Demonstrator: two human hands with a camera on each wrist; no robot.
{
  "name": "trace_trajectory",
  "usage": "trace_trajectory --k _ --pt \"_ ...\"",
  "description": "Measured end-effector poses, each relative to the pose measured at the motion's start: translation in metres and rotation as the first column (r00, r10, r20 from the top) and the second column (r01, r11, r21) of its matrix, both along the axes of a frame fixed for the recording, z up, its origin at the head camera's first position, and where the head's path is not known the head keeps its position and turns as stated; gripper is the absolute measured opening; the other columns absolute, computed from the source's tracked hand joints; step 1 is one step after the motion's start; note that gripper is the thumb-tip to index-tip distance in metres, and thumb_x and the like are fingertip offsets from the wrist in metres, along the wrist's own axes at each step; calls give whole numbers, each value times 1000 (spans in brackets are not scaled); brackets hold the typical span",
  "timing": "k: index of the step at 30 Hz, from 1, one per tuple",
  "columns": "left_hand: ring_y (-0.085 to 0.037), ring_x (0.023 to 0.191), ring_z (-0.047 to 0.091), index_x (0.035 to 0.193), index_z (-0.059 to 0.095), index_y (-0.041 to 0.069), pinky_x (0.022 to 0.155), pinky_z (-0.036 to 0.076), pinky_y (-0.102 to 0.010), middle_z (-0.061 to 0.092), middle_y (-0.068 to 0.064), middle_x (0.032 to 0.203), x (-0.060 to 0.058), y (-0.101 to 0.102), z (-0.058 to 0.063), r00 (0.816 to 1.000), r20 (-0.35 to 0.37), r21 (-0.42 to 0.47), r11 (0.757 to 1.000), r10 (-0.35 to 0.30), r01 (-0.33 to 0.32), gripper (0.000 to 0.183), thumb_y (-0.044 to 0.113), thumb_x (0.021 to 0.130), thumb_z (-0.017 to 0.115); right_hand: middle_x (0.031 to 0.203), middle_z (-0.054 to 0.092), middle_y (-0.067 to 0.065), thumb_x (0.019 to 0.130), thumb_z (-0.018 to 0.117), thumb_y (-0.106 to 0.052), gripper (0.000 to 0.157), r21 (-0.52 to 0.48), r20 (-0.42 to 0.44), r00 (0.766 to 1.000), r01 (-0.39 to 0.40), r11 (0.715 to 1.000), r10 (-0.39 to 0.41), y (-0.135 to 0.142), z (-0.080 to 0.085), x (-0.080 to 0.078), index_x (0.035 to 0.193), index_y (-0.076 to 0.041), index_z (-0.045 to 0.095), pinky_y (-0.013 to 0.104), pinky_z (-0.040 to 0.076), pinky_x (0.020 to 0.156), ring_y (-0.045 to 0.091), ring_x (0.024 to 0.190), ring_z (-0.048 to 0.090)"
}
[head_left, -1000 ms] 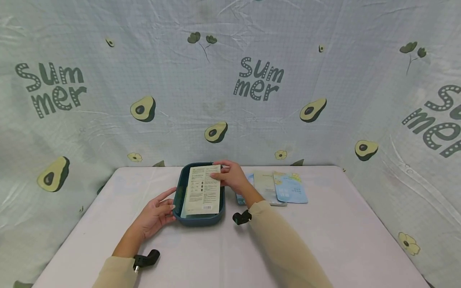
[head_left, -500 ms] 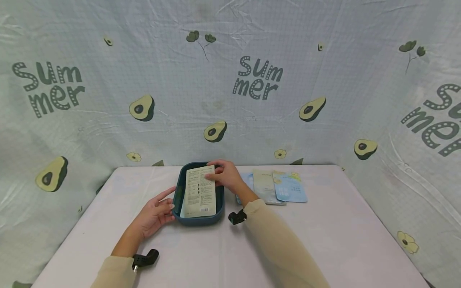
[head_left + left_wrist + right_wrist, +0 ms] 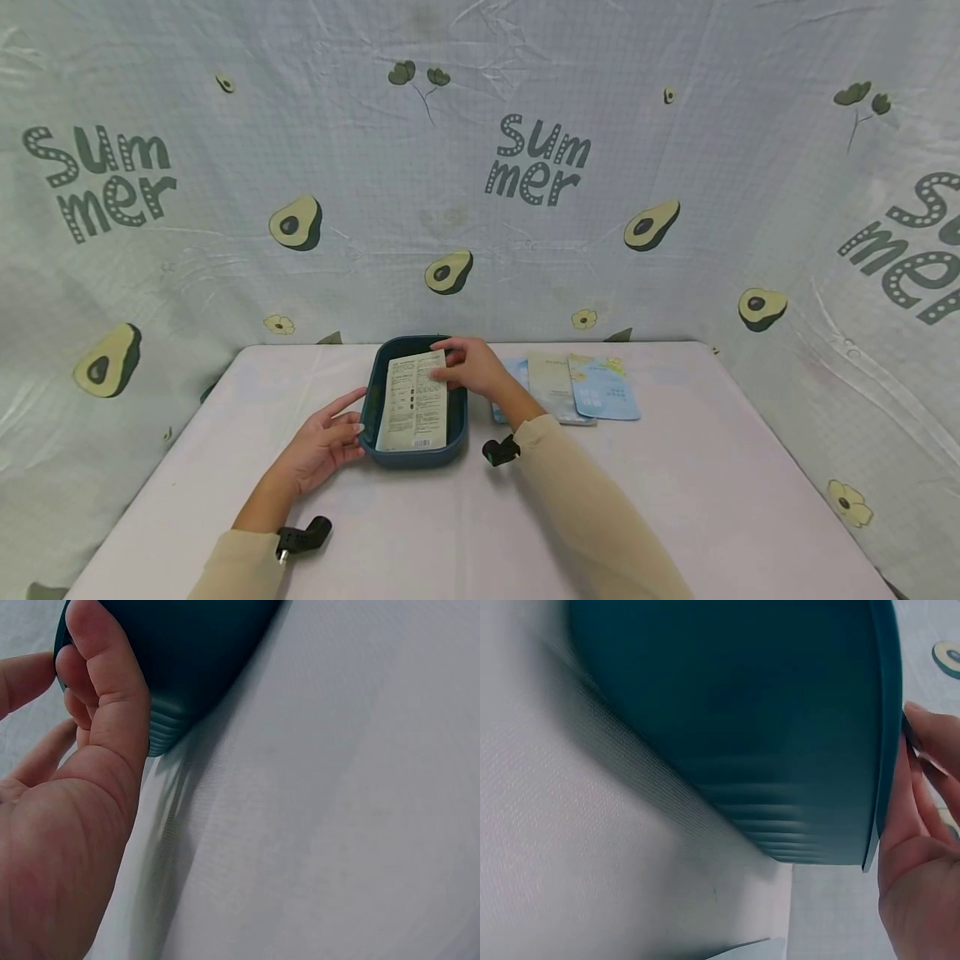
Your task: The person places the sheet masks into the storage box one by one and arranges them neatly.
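A dark teal bin (image 3: 415, 459) stands on the table, also filling much of the right wrist view. My right hand (image 3: 475, 367) reaches over its right rim and pinches a pale, flat sheet-mask packet (image 3: 408, 408) near the upper right corner. Small print and a barcode cover the packet's upper face, which lies slightly tilted within the bin. At the bin's left side, my left hand (image 3: 324, 446) touches the wall and rim with loosely extended fingers. What lies under the packet is hidden.
Right of the bin lie a light blue packet (image 3: 604, 387), a beige packet (image 3: 551, 383) and another blue packet partly under my right wrist. The white-covered table (image 3: 405, 533) meets a printed cloth backdrop (image 3: 360, 167) behind.
My right hand has shifted left and the packet has come left and lower into the bin, with small movement in the last half second. The left hand stays at the bin.
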State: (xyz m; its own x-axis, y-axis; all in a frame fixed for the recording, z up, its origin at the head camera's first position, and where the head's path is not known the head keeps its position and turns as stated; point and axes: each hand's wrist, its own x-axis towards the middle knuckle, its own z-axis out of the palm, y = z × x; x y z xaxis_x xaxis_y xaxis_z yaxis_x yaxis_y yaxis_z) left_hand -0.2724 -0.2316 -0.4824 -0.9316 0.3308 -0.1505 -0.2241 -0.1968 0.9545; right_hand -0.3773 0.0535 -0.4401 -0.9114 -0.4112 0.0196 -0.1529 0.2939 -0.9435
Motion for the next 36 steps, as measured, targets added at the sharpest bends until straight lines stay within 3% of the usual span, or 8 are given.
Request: trace_trajectory --k 4,11,27,36 --pt "-13 85 67 165 17 15 79 61 -26 65 -1 112 0 0 -1 1000 -1 5 1000 1 -1 74 3 103 54 93 65 9 86 81 -7 51 36 -38 999 8 999 -7 0 2 1 134 -10 67 34 64 71 15 73 68" --pt "-13 85 67 165 16 15 79 61 -27 66 -1 112 0 -1 -1 1000 0 8 1000 -3 3 74 3 103 54 92 72 8 83 84 -9 52 100 -44 998 59 993 -55 -2 4 3 131 -9 67 35 64 70 18 69 74" --pt "-12 84 67 165 16 15 78 61 -26 65 0 111 -1 -1 -1 1000 7 3 1000 -1 1 71 1 104 51 90 73 8 83 83 -6 54 218 -65 996 77 973 -65 -1 10 5 133 -2 65 32 63 71 16 70 75" --pt "-12 84 67 165 17 14 77 60 -26 66 1 110 -1 -1 -2 1000 4 3 1000 1 -1 73 1 102 53 87 71 4 84 83 -8 51 319 -126 990 106 942 -68 -4 15 9 132 -3 66 27 59 68 12 68 72"
